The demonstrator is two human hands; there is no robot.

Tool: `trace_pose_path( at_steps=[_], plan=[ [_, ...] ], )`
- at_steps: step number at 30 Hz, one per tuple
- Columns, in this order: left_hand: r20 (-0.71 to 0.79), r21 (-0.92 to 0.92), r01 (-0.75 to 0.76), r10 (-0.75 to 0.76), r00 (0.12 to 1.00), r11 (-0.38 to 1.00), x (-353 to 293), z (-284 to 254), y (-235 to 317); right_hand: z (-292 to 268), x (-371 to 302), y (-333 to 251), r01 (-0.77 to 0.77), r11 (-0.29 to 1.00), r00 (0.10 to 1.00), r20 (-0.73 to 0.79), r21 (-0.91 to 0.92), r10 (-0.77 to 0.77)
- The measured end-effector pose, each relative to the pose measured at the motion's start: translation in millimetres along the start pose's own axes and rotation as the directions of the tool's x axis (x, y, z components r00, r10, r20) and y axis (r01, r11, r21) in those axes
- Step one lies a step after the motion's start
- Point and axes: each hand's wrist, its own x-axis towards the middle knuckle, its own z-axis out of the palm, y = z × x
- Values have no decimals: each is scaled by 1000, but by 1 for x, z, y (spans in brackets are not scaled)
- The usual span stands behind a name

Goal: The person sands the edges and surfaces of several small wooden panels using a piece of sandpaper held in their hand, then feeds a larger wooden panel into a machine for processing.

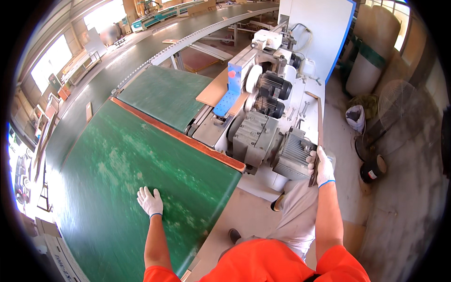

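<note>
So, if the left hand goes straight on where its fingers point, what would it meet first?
Likely the orange-red strip bordering the green conveyor belt, though the left hand might pass above it; depth is unclear.

Daylight reaches me through the windows (49,62), which burn out to white. Glare pales the left edge of the green belt (117,214); the floor (335,117) at my right lies dimmer. My surroundings nearby look sharp, the far background softer. The fisheye bows straight edges, and its rim falls away to black.
</note>
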Motion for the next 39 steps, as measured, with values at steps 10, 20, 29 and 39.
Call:
trace_pose_path(
  at_steps=[10, 20, 29, 39],
  plan=[
    [13, -140, -108, 110, 994, 984, -13, 19, 77, 0, 11, -1, -42, 999, 998, -40, -30, 41],
    [18, -422, -298, 336, 942, 856, 11, 25, 203, -4, 9, -10, 12, 996, 996, -87, -92, -20],
    [320, -2, -426, 404, 857, 905, 65, 37, 303, -12, -3, -22, 12, 991, 995, -100, -137, -26],
    [324, -13, -398, 380, 866, 917, 84, 52, 337, -22, -8, -37, -10, 970, 983, -182, -241, -35]
  ],
)
